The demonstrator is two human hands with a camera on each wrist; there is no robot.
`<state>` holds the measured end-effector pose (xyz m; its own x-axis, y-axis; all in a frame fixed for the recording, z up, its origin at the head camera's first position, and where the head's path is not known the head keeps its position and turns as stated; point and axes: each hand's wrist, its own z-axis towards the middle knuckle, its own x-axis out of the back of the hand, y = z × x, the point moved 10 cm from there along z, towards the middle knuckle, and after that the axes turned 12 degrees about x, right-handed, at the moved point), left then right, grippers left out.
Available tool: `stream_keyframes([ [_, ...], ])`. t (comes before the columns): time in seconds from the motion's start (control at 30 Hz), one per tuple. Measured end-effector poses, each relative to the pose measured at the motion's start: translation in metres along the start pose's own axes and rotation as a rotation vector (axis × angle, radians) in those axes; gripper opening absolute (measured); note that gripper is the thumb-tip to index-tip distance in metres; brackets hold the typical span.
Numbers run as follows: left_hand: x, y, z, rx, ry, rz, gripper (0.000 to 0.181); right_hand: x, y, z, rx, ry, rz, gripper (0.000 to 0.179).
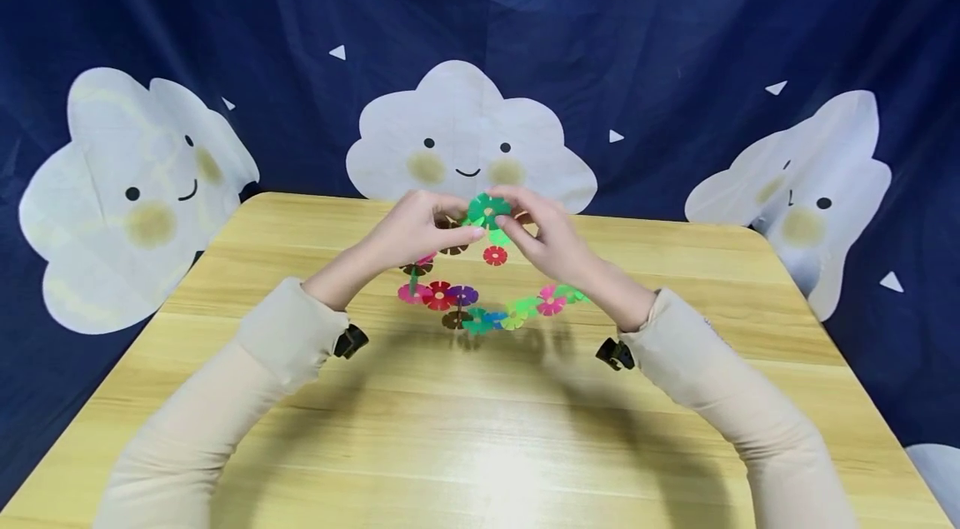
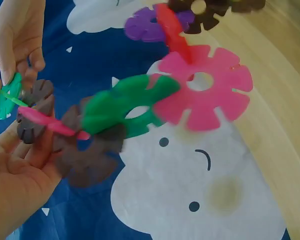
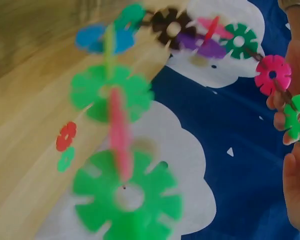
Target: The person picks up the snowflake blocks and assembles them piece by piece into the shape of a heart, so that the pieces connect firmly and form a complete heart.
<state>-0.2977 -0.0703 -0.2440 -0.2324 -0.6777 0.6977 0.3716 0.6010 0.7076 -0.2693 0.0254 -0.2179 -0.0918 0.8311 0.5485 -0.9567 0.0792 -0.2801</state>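
Between my two hands hangs a looped chain of slotted plastic flower discs in several colours, with a pink disc (image 2: 205,87) and a purple disc (image 1: 463,296) in it. My left hand (image 1: 408,229) pinches a light green disc (image 3: 299,117) at one end, brown discs hanging below its fingers. My right hand (image 1: 551,237) grips a dark green disc (image 1: 489,211) between thumb and fingers, right beside the left fingertips. The two held discs overlap in the head view. The chain's lower part dips over the table, and its right part passes behind my right hand.
A loose red disc (image 1: 495,256) and a light green one (image 1: 498,237) lie on the wooden table (image 1: 480,421) beyond the loop. Behind the table's far edge hangs a dark blue curtain (image 1: 285,12) with smiling clouds.
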Motion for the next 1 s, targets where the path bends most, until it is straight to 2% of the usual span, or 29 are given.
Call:
stream_keyframes([
  [0.17, 0.005, -0.005, 0.002, 0.032, 0.023, -0.014, 0.021, 0.004, 0.003, 0.003, -0.049, -0.008, 0.030, 0.030],
  [0.37, 0.007, -0.007, 0.003, 0.083, 0.008, -0.068, 0.029, 0.006, 0.002, 0.004, -0.040, 0.012, 0.000, 0.029],
  [0.5, 0.014, -0.003, 0.002, 0.087, 0.063, -0.152, 0.039, 0.006, 0.002, 0.004, -0.038, 0.026, -0.001, 0.029],
  [0.63, 0.021, 0.007, 0.001, 0.056, 0.132, -0.201, 0.036, 0.005, 0.000, 0.005, -0.036, 0.030, -0.002, 0.030],
  [0.87, 0.029, 0.012, -0.003, 0.051, 0.226, -0.148, 0.027, -0.001, -0.002, 0.007, -0.039, 0.018, 0.000, 0.032],
  [1.0, 0.034, 0.010, -0.008, 0.041, 0.242, -0.121, 0.024, -0.004, 0.007, 0.006, -0.097, -0.018, 0.054, 0.036],
])
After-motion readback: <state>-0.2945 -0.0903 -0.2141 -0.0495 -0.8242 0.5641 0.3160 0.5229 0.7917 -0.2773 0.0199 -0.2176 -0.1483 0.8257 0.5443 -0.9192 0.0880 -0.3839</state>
